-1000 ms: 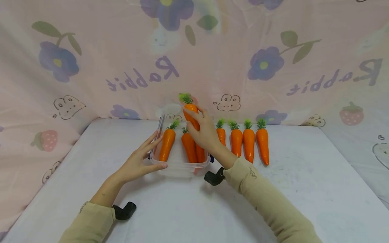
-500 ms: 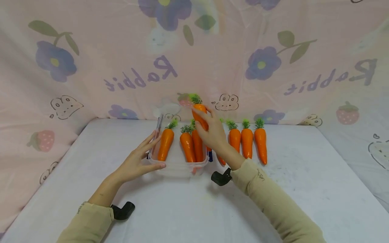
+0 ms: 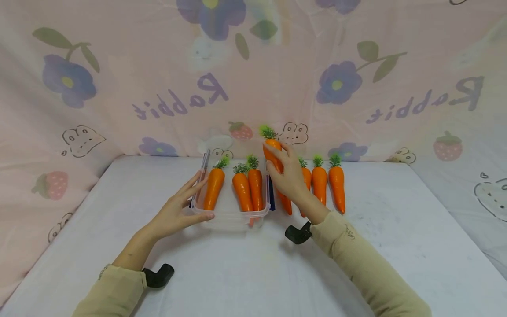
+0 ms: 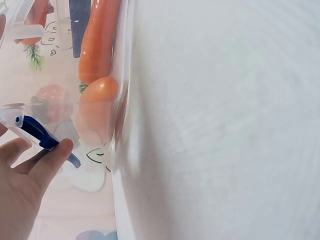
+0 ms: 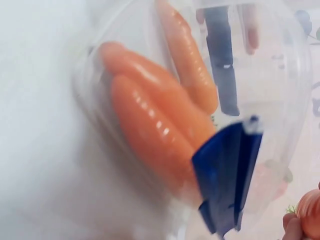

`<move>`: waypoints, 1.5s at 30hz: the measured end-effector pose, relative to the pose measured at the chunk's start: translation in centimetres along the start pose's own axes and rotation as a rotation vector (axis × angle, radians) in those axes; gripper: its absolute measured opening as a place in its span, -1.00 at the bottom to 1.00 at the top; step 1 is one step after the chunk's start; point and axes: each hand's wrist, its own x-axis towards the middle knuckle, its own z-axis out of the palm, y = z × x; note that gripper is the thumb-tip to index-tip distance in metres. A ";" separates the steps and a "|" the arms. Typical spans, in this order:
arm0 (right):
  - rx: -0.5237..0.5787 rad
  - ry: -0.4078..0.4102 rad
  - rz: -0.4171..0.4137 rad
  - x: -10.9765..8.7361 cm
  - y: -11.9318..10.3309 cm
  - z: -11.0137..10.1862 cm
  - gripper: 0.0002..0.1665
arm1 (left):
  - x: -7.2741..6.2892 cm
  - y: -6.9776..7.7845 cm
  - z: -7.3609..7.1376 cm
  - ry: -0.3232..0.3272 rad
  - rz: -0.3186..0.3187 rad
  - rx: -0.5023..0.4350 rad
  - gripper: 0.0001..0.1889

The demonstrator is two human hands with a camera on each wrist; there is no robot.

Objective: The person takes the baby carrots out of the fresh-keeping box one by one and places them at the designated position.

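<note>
My left hand point(image 3: 175, 212) rests at the left side of a clear plastic box point(image 3: 233, 215). Its fingers are spread along the side, and the thumb touches the front rim. In the left wrist view, a fingertip lies by a blue clip point(image 4: 40, 132). Inside the box, one orange carrot with green tops point(image 3: 214, 188) lies on the left; two others, a middle carrot point(image 3: 242, 191) and a right carrot point(image 3: 255, 189), lie side by side. My right hand point(image 3: 289, 174) grips another carrot point(image 3: 272, 152) just beyond the box's right side; its lower end is hidden by the hand.
Several carrots lie in a row on the white table point(image 3: 237, 273) to the right, the outermost carrot point(image 3: 337, 187) farthest from the box. My right hand partly covers the nearest ones. A pink printed cloth point(image 3: 253, 88) hangs behind the table.
My right hand has carried the gripped carrot rightward, from above the box's right part to beyond its right side. My left hand stays at the box; the view has shifted slightly.
</note>
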 end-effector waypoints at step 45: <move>-0.264 0.008 0.187 -4.7 9.4 -7.0 -0.48 | -0.1 0.1 -0.2 -0.013 0.001 0.001 -0.07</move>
